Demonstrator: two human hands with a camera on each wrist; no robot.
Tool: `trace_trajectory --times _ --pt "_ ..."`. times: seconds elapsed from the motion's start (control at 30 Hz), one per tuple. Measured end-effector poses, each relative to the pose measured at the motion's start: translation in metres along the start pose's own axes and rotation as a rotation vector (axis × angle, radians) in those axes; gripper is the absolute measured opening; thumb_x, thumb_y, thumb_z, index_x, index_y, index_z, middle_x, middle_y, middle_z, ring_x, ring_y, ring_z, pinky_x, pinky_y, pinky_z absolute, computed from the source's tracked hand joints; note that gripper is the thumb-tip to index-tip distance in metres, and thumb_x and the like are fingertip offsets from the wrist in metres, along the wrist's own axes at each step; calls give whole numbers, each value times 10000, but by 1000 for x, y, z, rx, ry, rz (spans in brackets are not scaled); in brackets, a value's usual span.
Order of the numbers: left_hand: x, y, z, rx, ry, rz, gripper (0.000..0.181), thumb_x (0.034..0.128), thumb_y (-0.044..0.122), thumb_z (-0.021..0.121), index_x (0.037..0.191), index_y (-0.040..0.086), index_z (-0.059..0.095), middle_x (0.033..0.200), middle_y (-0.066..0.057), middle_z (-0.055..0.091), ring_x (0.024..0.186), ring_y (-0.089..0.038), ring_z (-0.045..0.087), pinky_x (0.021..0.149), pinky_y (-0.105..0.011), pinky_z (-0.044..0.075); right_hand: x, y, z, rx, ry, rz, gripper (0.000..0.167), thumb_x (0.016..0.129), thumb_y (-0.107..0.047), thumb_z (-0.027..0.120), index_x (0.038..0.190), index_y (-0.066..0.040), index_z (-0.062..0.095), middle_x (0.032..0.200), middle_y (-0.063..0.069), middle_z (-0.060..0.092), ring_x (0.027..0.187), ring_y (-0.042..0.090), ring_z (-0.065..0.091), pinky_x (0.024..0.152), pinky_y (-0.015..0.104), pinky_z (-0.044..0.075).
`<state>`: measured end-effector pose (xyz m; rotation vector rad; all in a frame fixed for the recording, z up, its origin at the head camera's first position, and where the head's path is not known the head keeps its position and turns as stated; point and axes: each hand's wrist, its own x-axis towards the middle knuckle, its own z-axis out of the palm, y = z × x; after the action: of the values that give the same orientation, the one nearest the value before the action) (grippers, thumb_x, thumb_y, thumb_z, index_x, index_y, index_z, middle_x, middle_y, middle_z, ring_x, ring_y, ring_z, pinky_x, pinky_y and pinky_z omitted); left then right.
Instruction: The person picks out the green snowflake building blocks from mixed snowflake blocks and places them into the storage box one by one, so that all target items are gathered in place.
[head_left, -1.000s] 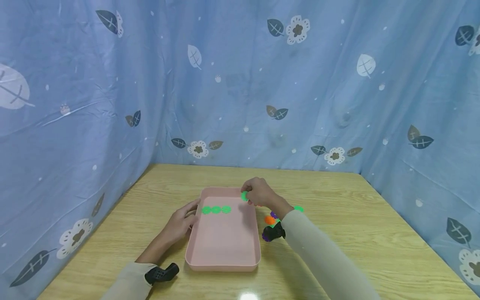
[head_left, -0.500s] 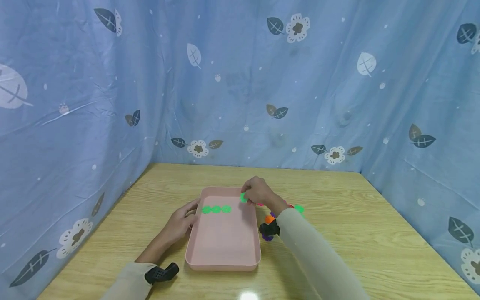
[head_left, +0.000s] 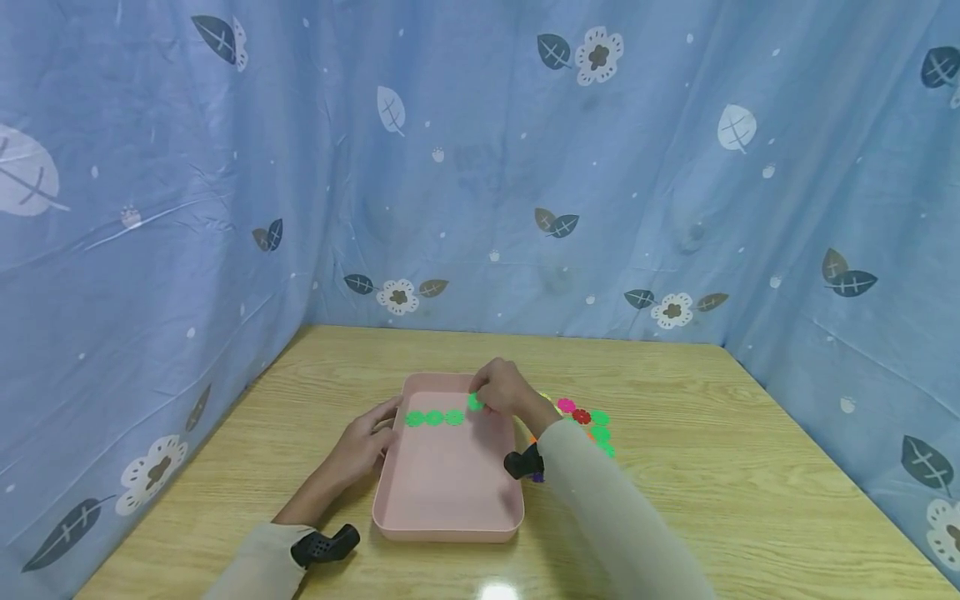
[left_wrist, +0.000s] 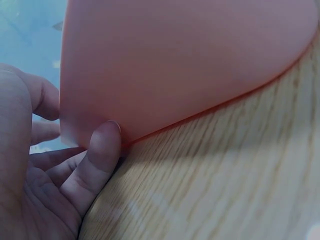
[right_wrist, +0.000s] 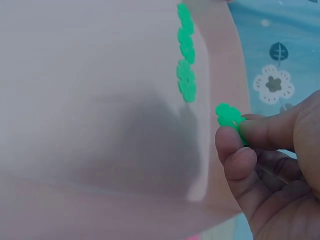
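Inside the pink tray (head_left: pixel 447 492), green flower-shaped pieces (head_left: pixel 435 417) lie in a short row toward its far end. My left hand (head_left: pixel 360 444) grips the tray's left side near the far corner; the left wrist view shows the thumb (left_wrist: pixel 102 152) against the tray wall (left_wrist: pixel 185 60) and bent fingers at its edge. Above the tray's far right part, my right hand (head_left: pixel 506 390) pinches another green flower piece (head_left: pixel 476 402) between thumb and fingertips. In the right wrist view that piece (right_wrist: pixel 230 116) is held over the tray, apart from the row (right_wrist: pixel 186 80).
Right of the tray, several loose flower pieces in pink, red (head_left: pixel 581 416), green (head_left: pixel 600 434) and other colours lie on the wooden table (head_left: pixel 712 450), partly hidden by my right forearm. A blue patterned curtain (head_left: pixel 480 167) stands behind the table.
My right hand has moved left and slightly inward over the tray with the green piece, closer to the row. More loose pieces show beside the forearm. My left hand has stayed put.
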<state>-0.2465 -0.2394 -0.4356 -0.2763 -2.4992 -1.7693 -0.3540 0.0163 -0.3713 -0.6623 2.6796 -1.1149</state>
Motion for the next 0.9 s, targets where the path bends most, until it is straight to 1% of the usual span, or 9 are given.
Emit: trace_trajectory --times 0.23,0.37,0.47,0.6,0.67,0.77,0.8,0.87,0.9 --pt "-1 2 0 -11 -8 -8 646 950 46 478 1581 59 337 1520 -276 427 896 -262 654 566 -319 542 -1 0 6 -34 -18 -2 264 891 82 557 1054 48 761 791 118 721 566 178 632 513 233 479" --pt "0 1 1 -11 -12 -12 648 950 45 471 1582 61 333 1519 -273 427 861 -248 653 551 -316 535 -1 0 10 -49 -19 18 272 875 92 547 1026 41 768 723 122 716 520 151 590 484 225 459" --pt "0 -1 2 -1 -1 -15 644 948 45 469 1579 68 344 1513 -262 441 875 -244 658 568 -319 548 -1 0 12 -89 -22 24 269 888 77 545 1008 25 780 697 102 713 509 145 595 509 231 476" --pt "1 -3 2 11 13 -10 638 949 44 469 1576 70 354 1512 -258 447 990 -277 660 646 -329 576 -1 -2 13 -154 -36 12 258 917 58 553 1019 18 786 720 71 715 540 152 630 566 254 529" --pt "1 -2 1 9 9 -2 638 951 44 469 1578 60 345 1517 -269 436 1042 -295 653 679 -330 581 -1 -1 13 -179 -43 7 258 925 60 555 1030 15 786 754 60 716 556 151 639 589 271 552" --pt "1 0 0 -3 -2 7 635 957 43 474 1577 48 339 1522 -285 421 1057 -317 648 680 -328 578 0 -1 15 -232 -45 0 265 925 64 562 1039 1 792 845 70 735 574 122 628 631 281 571" --pt "1 0 0 -6 -2 7 633 958 43 475 1577 47 340 1522 -284 422 1059 -318 647 679 -326 577 0 -1 15 -253 -45 -6 268 924 65 562 1028 -10 798 873 66 737 591 108 619 644 277 569" --pt "1 0 0 -11 -2 6 628 959 42 477 1574 50 346 1521 -280 424 1054 -316 647 679 -324 576 1 -1 16 -310 -51 -24 270 925 61 556 954 -26 811 903 62 732 638 97 579 655 269 538" --pt "1 0 0 -12 -3 6 628 959 41 476 1574 50 347 1521 -280 424 1044 -315 648 672 -324 575 2 -2 17 -337 -63 -31 273 929 58 544 909 -20 805 881 53 707 657 102 539 644 259 507"
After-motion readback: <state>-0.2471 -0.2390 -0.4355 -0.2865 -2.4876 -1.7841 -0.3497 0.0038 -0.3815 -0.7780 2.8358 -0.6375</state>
